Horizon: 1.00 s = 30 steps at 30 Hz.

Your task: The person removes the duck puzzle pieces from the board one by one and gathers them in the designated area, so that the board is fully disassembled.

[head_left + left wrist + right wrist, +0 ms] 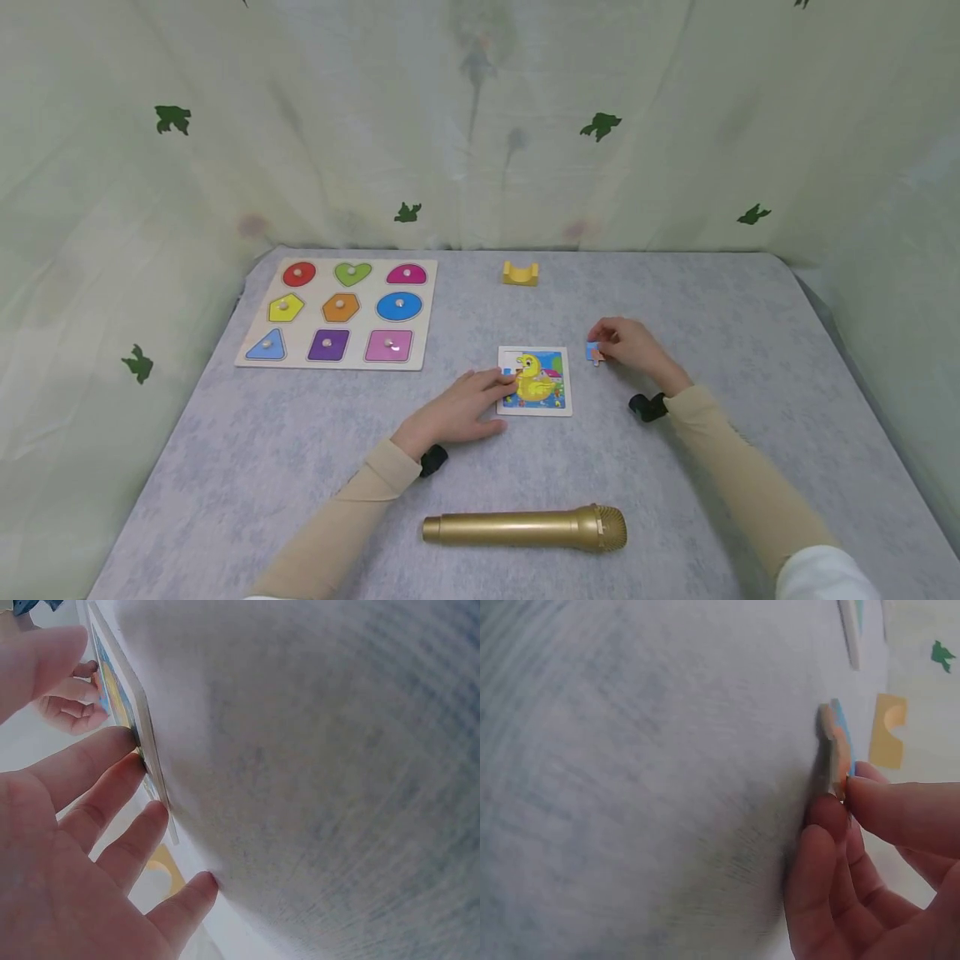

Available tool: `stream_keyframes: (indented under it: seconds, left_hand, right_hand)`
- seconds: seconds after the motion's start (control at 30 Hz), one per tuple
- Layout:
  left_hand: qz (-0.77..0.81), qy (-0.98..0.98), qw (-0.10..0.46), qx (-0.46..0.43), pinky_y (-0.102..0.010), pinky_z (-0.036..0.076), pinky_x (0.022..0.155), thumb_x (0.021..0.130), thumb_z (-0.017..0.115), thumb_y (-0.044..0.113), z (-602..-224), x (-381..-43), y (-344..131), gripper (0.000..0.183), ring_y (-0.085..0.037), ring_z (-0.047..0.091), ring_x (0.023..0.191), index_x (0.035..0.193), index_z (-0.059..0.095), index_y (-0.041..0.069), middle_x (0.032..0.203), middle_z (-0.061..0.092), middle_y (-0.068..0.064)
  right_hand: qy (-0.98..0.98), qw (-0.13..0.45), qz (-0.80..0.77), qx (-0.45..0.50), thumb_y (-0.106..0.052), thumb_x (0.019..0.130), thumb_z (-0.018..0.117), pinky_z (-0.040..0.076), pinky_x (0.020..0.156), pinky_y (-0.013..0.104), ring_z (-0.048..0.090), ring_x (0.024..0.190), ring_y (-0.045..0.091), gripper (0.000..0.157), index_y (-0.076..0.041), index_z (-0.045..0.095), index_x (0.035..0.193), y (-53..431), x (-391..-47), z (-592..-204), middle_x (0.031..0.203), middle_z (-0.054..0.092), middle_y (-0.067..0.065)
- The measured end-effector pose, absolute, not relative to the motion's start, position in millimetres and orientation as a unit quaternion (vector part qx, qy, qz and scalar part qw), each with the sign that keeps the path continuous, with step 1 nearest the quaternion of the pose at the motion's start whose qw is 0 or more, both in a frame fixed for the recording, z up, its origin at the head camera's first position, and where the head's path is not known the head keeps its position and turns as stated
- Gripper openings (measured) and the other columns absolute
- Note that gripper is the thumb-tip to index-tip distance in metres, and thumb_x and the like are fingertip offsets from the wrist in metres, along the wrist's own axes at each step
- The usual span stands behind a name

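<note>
Right hand point(633, 346) pinches a small puzzle piece point(595, 353) at its edge between thumb and fingertips point(832, 817), low on the surface point(675, 500), just right of the duck puzzle board point(534, 381). Left hand point(457, 408) lies flat, fingers straight, tips pressing the board's left edge. Piece looks thin, stiff, light, likely wood or card; best held by opposite edges. Board is flat and may slide unless pinned
</note>
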<state>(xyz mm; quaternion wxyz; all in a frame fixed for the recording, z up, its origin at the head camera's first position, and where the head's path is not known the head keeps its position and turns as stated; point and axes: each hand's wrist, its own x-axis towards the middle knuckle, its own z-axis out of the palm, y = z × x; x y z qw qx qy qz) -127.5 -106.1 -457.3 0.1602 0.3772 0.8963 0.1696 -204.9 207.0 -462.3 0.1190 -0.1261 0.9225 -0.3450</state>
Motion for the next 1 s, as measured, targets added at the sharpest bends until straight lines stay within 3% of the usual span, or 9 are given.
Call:
stream_keyframes:
  seconds: [0.4, 0.7, 1.0]
  left_hand:
    - [0.192, 0.891, 0.129, 0.390, -0.042, 0.029, 0.107, 0.094, 0.060, 0.028, -456, -130, -103, 0.052, -0.025, 0.038, 0.130, 0.139, 0.049, 0.005, 0.142, 0.043, -0.011]
    - [0.183, 0.887, 0.148, 0.397, -0.050, 0.023, 0.107, 0.096, 0.057, 0.031, -456, -131, -99, 0.052, -0.026, 0.028, 0.137, 0.143, 0.046, 0.011, 0.150, 0.036, -0.003]
    - [0.173, 0.885, 0.173, 0.395, -0.052, 0.021, 0.106, 0.098, 0.054, 0.033, -454, -131, -95, 0.055, -0.024, 0.022, 0.140, 0.147, 0.040, 0.014, 0.154, 0.030, 0.004]
  right_hand:
    - [0.925, 0.108, -0.339, -0.133, 0.001, 0.090, 0.059, 0.044, 0.067, 0.035, 0.051, 0.080, 0.026, 0.010, -0.003, 0.063, 0.098, 206, -206, -466, 0.090, 0.056, 0.011]
    - [0.863, 0.159, -0.452, -0.161, -0.006, 0.093, 0.058, 0.047, 0.060, 0.035, 0.053, 0.075, 0.028, 0.016, 0.000, 0.063, 0.107, 183, -204, -451, 0.099, 0.059, 0.013]
    - [0.864, 0.186, -0.406, -0.233, -0.003, 0.090, 0.060, 0.047, 0.081, 0.038, 0.055, 0.091, 0.023, 0.020, -0.003, 0.066, 0.109, 150, -207, -456, 0.104, 0.063, 0.007]
